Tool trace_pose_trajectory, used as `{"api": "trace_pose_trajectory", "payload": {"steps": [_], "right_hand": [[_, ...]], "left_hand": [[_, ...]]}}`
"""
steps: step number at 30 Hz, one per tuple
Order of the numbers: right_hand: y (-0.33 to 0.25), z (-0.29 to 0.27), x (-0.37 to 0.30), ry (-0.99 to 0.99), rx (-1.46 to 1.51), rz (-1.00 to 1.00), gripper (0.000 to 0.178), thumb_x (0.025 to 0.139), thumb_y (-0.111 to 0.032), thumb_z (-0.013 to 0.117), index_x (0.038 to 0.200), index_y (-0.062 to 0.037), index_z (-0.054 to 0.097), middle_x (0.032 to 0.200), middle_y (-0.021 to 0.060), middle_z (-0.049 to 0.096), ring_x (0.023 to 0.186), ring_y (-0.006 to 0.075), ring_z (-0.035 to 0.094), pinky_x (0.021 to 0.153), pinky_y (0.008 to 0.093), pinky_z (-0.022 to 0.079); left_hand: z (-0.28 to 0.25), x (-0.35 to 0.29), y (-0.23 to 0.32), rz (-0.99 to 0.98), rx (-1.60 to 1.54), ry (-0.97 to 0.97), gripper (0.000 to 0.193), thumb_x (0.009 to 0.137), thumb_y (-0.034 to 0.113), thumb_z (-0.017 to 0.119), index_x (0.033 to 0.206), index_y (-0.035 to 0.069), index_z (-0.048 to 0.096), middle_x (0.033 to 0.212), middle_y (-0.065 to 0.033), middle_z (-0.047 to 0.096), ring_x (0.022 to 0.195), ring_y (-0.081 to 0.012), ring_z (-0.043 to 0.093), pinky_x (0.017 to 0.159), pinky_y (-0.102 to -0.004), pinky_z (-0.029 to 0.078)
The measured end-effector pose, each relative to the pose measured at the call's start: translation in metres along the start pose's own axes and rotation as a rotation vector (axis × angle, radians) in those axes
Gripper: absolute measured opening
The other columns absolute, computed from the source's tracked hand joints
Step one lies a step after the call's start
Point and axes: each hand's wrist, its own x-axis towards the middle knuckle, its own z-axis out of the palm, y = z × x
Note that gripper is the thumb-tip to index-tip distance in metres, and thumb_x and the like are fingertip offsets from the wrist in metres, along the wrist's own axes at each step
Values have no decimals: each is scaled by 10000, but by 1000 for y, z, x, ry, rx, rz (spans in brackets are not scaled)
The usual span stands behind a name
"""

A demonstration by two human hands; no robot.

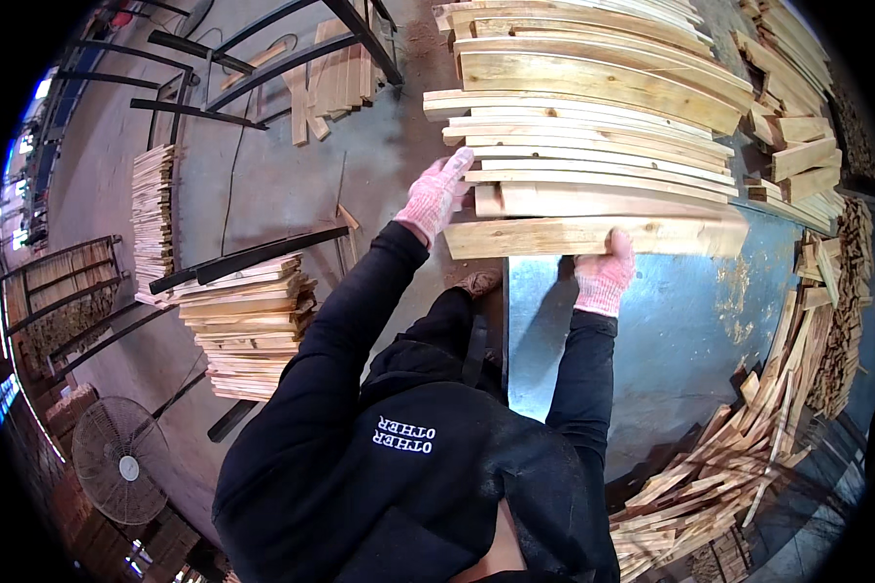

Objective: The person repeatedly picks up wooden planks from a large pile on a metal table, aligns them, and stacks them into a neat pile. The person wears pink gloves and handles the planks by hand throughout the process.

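A pale wooden board lies nearest me, at the front of a row of boards on a blue metal table. My right hand, in a pink and white knit glove, grips its near edge, thumb on top and the other fingers mostly hidden. My left hand, gloved alike, is at the left ends of the boards with its fingers stretched out. Its fingertips are by the end of a thin board; whether they touch it I cannot tell. Just behind the front board sits another thick board.
More boards fill the table's far part. Stacked wood and black metal bars stand at left, with a floor fan lower left. Loose wood strips heap at lower right; short blocks lie at far right.
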Motion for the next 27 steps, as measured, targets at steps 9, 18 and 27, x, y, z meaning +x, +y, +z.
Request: {"api": "trace_pose_trajectory", "payload": {"steps": [9,18,27], "right_hand": [[-13,26,4,20,-544,-148,566,866,-201,781,1352,-70,523,1191,69,626,1096,218,605,961,384,490],[-27,11,-8,-27,-504,-116,603,845,-52,762,1383,-89,492,1144,48,617,1059,194,616,940,345,507],[-49,-4,9,-4,-373,-115,594,847,-64,760,1380,-51,498,1180,82,638,1080,243,622,946,396,517]], "left_hand": [[3,-49,56,1092,925,242,663,881,245,788,1395,-40,483,1313,-172,606,1225,-262,586,1043,-364,470],[17,1,29,-23,215,9,643,916,387,730,1395,22,505,1237,-102,609,1100,-225,589,873,-372,505],[-116,-91,180,877,-258,398,275,1007,320,496,1027,70,611,971,-117,654,918,-238,660,835,-400,573]]}}
